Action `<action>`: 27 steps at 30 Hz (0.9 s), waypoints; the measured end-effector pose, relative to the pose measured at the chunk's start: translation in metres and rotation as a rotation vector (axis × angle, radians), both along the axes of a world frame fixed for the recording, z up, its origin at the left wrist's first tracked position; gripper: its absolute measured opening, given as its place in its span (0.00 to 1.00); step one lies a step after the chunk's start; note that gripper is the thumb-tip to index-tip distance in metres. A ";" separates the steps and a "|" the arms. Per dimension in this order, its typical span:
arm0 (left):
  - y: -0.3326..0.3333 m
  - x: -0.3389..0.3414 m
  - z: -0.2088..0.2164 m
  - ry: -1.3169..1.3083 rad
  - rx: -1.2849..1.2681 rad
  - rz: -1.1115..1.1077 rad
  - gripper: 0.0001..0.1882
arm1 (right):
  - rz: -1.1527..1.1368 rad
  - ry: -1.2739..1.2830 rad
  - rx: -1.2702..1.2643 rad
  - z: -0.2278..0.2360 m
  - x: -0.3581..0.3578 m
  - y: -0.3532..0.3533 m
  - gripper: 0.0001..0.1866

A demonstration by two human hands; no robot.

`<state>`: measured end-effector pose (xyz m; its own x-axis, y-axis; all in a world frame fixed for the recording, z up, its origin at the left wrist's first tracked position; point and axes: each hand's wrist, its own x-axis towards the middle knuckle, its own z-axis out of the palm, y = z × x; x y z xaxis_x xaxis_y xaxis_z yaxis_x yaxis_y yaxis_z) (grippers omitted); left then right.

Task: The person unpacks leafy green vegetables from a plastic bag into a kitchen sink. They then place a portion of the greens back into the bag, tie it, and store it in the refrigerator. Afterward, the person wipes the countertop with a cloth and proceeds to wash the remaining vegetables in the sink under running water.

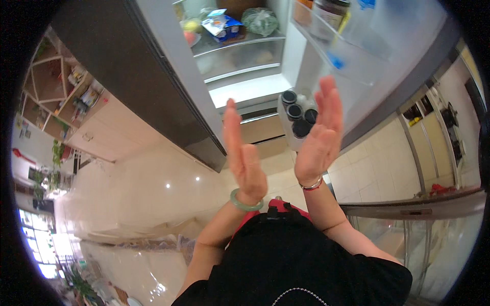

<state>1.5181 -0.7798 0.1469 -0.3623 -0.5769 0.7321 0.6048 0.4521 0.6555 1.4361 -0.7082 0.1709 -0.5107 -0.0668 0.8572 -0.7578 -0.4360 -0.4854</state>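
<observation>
Both my hands are raised, palms facing each other with a gap between them, before an open refrigerator. My left hand (245, 158) has its fingers stretched out and holds nothing. Also empty, my right hand (321, 135) is held with straight fingers close to the open refrigerator door (365, 84). Beside it, several black-capped containers (294, 112) stand in the low door bin, partly hidden by the hand. Farther in, a shelf carries a blue-and-white package (224, 28) and a plastic bag of something green (260, 21). Below that shelf is a translucent drawer (242, 61).
A dark refrigerator panel (117, 61) rises at my left. Higher in the open door, a dark-lidded jar (331, 14) sits in a bin. A pale cabinet (120, 122) stands far left; a glass sliding door (423, 245) is at lower right, with a kitchen counter beyond.
</observation>
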 end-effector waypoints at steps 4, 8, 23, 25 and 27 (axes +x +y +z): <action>0.029 -0.041 0.008 -0.025 -0.224 -0.178 0.29 | -0.409 0.125 0.025 0.007 -0.026 0.048 0.28; 0.058 -0.070 0.017 -0.029 -0.337 -0.248 0.28 | -0.815 0.085 0.072 0.020 -0.047 0.091 0.27; 0.048 -0.083 0.015 -0.021 -0.333 -0.061 0.30 | -0.751 -0.178 0.066 -0.005 -0.068 0.107 0.24; 0.039 -0.081 0.016 0.011 -0.305 -0.017 0.31 | -0.712 -0.179 -0.021 -0.003 -0.065 0.098 0.26; 0.031 -0.080 0.016 0.028 -0.288 0.037 0.31 | -0.658 -0.164 -0.022 -0.005 -0.063 0.097 0.26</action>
